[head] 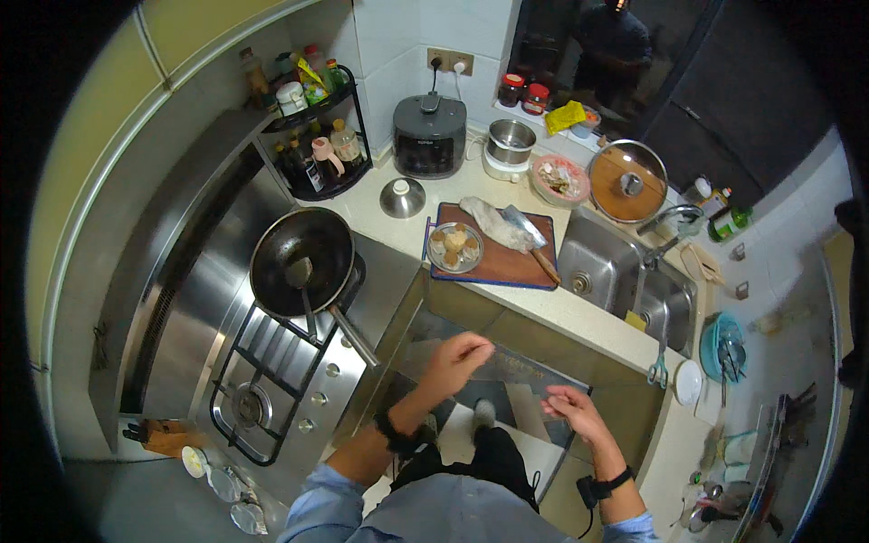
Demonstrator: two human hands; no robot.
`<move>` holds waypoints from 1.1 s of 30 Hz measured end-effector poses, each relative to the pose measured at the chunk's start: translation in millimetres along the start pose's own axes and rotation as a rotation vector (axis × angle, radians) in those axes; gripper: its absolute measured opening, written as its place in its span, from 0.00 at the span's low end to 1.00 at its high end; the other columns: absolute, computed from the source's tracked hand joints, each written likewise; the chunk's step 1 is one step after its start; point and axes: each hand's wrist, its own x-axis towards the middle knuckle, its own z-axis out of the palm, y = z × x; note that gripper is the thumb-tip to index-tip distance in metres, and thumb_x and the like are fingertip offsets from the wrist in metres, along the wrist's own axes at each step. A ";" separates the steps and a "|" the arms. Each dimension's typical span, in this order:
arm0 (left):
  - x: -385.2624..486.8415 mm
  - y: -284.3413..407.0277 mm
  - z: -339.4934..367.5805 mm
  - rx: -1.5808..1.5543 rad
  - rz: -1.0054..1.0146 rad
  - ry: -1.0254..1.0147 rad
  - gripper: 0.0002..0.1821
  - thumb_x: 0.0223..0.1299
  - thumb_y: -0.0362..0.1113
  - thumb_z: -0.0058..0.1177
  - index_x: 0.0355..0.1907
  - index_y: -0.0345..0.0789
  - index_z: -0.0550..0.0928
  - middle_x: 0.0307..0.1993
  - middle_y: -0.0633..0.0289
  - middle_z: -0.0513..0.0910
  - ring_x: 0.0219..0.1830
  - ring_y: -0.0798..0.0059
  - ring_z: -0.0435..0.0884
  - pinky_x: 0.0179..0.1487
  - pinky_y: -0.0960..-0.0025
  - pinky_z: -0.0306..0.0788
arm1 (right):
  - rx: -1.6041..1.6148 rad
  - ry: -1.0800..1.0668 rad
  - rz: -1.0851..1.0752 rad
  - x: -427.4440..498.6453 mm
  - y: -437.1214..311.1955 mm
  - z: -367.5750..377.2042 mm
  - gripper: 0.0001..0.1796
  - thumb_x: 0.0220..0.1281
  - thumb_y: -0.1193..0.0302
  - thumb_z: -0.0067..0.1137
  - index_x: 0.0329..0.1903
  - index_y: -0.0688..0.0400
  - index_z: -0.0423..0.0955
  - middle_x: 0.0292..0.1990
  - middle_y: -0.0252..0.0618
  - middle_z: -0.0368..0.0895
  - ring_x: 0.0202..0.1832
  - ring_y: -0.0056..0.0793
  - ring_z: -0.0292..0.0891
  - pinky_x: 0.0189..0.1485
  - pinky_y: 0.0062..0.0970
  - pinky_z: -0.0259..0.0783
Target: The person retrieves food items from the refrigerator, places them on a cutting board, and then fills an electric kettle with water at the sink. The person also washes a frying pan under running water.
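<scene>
My left hand [460, 363] hangs in front of the counter, its fingers curled in and no object visible in them. To its right, my right hand [574, 410] is in the air, fingers loosely bent and the thumb apart, holding nothing visible. Beyond them a brown chopping board [475, 275] lies on the counter. On it are a metal plate [438, 263] of pale and brown food pieces, a long whitish piece [485, 216] I cannot identify, and a wooden-handled cleaver [526, 225]. A dark wok [271, 244] with a spatula [309, 309] inside stands on the hob.
The wok's handle [356, 339] juts over the hob's front edge. A double sink [597, 251] is right of the board. Behind stand a rice cooker [430, 136], a steel lid [402, 197] and a pink bowl [560, 180] of food. Scissors [658, 370] lie near the counter edge.
</scene>
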 end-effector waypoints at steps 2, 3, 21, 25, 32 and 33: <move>44.2 -24.1 20.9 -0.049 -0.118 -0.063 0.12 0.69 0.39 0.55 0.38 0.30 0.82 0.31 0.63 0.82 0.33 0.80 0.79 0.39 0.76 0.72 | 0.013 0.079 0.032 7.3 -0.7 -30.2 0.19 0.71 0.69 0.56 0.61 0.62 0.71 0.47 0.41 0.84 0.46 0.25 0.81 0.51 0.25 0.76; 63.5 -38.1 31.6 -0.097 -0.184 -0.087 0.13 0.70 0.40 0.55 0.37 0.30 0.82 0.30 0.63 0.82 0.31 0.80 0.78 0.38 0.76 0.72 | 0.013 0.117 0.047 13.4 -0.3 -46.7 0.19 0.71 0.70 0.57 0.60 0.62 0.71 0.46 0.42 0.84 0.45 0.25 0.81 0.50 0.25 0.76; 360.0 -82.7 -77.7 -0.151 -0.438 0.557 0.05 0.66 0.35 0.56 0.39 0.37 0.80 0.26 0.69 0.79 0.23 0.84 0.74 0.26 0.79 0.68 | -0.186 0.122 -0.116 239.4 -75.8 -244.6 0.19 0.64 0.70 0.64 0.55 0.61 0.76 0.37 0.37 0.84 0.38 0.23 0.79 0.45 0.23 0.74; 399.1 -75.5 -98.6 -0.164 -0.463 0.539 0.04 0.64 0.34 0.55 0.39 0.39 0.79 0.25 0.70 0.78 0.22 0.85 0.73 0.25 0.80 0.65 | -0.259 0.094 -0.167 263.0 -94.2 -228.1 0.19 0.64 0.68 0.65 0.55 0.61 0.77 0.41 0.38 0.85 0.42 0.24 0.80 0.48 0.25 0.75; 436.8 -87.1 -149.4 0.136 -0.544 0.515 0.11 0.61 0.40 0.55 0.44 0.38 0.82 0.33 0.68 0.78 0.33 0.82 0.73 0.35 0.74 0.63 | -0.447 0.109 -0.149 326.6 -126.0 -198.5 0.24 0.63 0.64 0.66 0.58 0.61 0.75 0.43 0.41 0.86 0.44 0.29 0.82 0.50 0.28 0.76; 436.3 -90.8 -155.7 0.185 -0.551 0.478 0.15 0.62 0.42 0.55 0.47 0.36 0.82 0.37 0.64 0.80 0.38 0.77 0.75 0.40 0.70 0.66 | -0.471 0.108 -0.194 342.2 -130.8 -190.1 0.25 0.62 0.63 0.66 0.58 0.61 0.75 0.43 0.43 0.86 0.44 0.31 0.82 0.50 0.30 0.76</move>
